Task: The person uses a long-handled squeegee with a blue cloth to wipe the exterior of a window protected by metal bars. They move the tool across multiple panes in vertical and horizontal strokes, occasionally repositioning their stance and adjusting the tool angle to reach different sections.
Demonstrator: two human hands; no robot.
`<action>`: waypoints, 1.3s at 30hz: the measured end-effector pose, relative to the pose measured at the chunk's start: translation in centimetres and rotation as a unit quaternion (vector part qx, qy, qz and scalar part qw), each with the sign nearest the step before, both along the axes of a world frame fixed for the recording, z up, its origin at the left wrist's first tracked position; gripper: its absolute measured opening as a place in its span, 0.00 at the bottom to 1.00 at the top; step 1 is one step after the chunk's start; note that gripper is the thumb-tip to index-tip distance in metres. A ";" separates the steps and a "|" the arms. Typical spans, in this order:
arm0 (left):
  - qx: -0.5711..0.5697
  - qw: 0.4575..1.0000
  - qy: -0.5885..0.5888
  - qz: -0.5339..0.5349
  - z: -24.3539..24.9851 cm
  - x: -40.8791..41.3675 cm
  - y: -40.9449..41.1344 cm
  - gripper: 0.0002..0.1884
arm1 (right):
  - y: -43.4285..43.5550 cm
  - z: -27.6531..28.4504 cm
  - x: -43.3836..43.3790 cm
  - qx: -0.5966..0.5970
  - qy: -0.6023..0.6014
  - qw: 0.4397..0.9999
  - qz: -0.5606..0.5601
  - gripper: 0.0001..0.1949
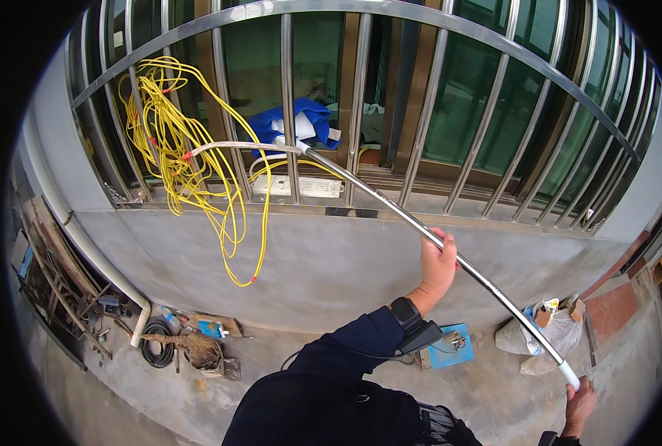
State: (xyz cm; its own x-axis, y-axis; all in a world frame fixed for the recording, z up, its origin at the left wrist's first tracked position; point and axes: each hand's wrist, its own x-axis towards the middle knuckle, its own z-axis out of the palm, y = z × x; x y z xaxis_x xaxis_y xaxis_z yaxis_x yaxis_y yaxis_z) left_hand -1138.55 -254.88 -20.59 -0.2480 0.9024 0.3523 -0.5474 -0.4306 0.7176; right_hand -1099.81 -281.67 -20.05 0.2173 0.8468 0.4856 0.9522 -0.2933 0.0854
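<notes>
My left hand (438,262) is closed around the middle of a long, shiny metal pole (398,209). The pole's white lower end is in my right hand (581,402), at the lower right. Its white upper tip touches or lies close to a window bar, where a greyish-white cord or tube (242,145) runs left to the yellow cable. That yellow cable (169,134) hangs in a loose tangle on the metal window bars (363,83), with red marks along it. Behind the bars are a blue cloth or bag (317,114) and a white box-like unit (308,187).
Below the window is a grey wall (331,267). On the ground stand a coiled black hose (155,343), a straw brush (197,347), a blue board (459,357) and a filled plastic sack (560,329). A white drainpipe (94,267) and stacked wood (52,245) are at left.
</notes>
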 end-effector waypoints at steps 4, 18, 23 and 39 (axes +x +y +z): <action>-0.029 0.998 0.062 -0.007 -3.8 -2.8 -0.4 0.09 | -1.4 -7.5 -2.8 -0.028 0.081 0.996 0.035 0.33; -0.087 0.990 0.115 -0.012 -7.6 -6.1 -2.8 0.09 | -4.5 -12.1 -7.8 -0.194 0.157 0.965 -0.084 0.19; -0.045 0.990 0.083 -0.103 -7.3 -1.1 -3.9 0.10 | -7.4 -9.9 -4.0 -0.163 0.127 0.974 -0.092 0.18; -0.075 0.977 0.148 -0.134 -6.7 -2.0 -2.8 0.10 | -5.0 -13.6 -2.7 0.050 0.109 0.993 0.001 0.29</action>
State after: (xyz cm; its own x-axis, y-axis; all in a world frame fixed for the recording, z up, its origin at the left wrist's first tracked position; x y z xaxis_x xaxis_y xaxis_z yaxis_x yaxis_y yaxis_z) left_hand -1140.59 -257.71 -27.33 0.0967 0.9678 0.2325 -0.3849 -0.1790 0.9054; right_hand -1102.50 -286.64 -33.69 0.3249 0.7970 0.5092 0.9454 -0.2884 -0.1518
